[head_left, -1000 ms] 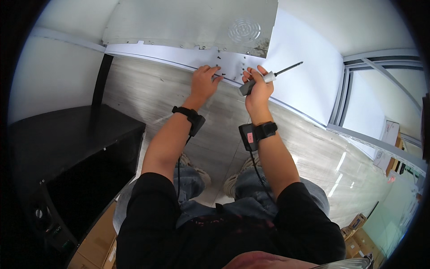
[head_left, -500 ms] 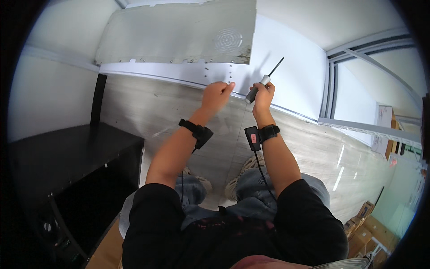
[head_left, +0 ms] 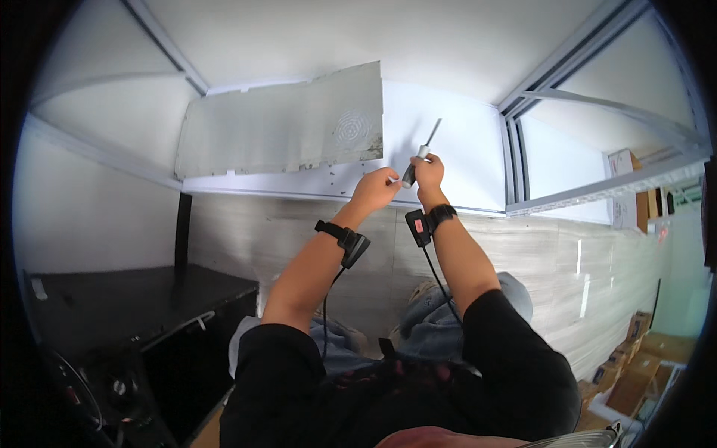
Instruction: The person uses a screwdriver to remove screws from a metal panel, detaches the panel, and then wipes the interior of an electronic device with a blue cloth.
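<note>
A screwdriver [head_left: 423, 151] with a dark handle, a silver collar and a long thin shaft is gripped in my right hand [head_left: 429, 173]. Its shaft points up and away, over a white surface. My left hand [head_left: 375, 190] is closed, thumb and fingertips together beside the butt of the handle; anything pinched there is too small to make out. Just left of it, several small screws [head_left: 332, 180] lie on the white surface, some hidden behind that hand. Behind them a flat grey metal panel [head_left: 269, 127] with a round pattern of vent slots lies on the same surface.
A black cabinet [head_left: 134, 295] with an open front stands at lower left. Grey metal frame bars [head_left: 515, 160] border the white surface [head_left: 467, 160] on the right. Cardboard boxes [head_left: 638, 373] sit at lower right on the wood-look floor [head_left: 523, 261]. Cables run from both wrist straps.
My view has tilted up, so the panel and shelf appear lower. My left hand has come closer to the screwdriver's handle end and now covers part of the screws. The screwdriver stays in my right hand.
</note>
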Motion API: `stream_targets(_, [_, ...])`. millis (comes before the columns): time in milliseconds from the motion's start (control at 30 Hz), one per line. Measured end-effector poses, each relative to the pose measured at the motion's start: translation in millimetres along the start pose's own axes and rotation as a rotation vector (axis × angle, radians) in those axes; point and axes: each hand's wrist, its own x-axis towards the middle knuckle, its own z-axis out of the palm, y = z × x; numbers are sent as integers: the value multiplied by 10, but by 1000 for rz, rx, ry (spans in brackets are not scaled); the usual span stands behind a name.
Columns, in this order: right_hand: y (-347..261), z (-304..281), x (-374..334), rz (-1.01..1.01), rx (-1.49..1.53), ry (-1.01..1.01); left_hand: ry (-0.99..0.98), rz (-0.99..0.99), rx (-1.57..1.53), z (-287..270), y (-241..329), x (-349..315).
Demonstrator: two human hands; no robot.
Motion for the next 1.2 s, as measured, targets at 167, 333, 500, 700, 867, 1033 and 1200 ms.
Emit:
stream_targets(167, [-68,75,-199,0,-407,10,-59,-29,-58,242,-454,109])
stream_targets(333, [133,88,-65,-99,-592,-39,-189,-89,-385,707,-995,254])
stream_targets(500, [378,36,79,-157,-770,5,-260,-208,-537,798,-985,250])
stream_targets(700, [399,19,9,-119,-675,-22,-263,-419,-540,660,-774,145])
stream_targets(867, [500,38,98,-124,-683,-10,-328,-366,-531,643,-823,138])
stream_targets(1033, [413,-37,246,109,-644,-35,-384,-295,-567,266,-440,25])
stream_targets(1200, [-94,-24,395,-93,-367,152,-489,-159,-530,-268,-107,-69])
